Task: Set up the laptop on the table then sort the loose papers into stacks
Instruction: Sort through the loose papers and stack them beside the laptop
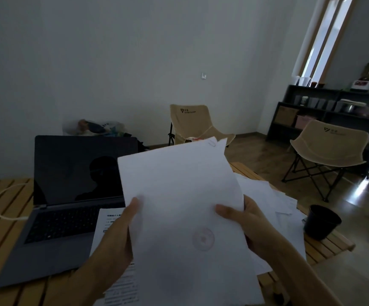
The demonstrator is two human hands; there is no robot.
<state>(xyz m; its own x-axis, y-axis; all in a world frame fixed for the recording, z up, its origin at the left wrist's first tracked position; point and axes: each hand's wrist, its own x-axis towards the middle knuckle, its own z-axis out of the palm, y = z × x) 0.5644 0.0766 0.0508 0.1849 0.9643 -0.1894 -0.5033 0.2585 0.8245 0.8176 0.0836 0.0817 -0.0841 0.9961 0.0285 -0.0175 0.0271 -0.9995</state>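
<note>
Above the table [6, 217], both hands [117, 235] hold papers [179, 195] upright.

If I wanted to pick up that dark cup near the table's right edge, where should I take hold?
Probably around the dark tapered cup's upper wall, from above or the right. It stands upright with an open rim, loose papers to its left.

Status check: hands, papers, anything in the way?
Left hand and right hand grip clipped sheets. Laptop open, screen dark. Loose papers unsorted; black cup beside them.
</note>
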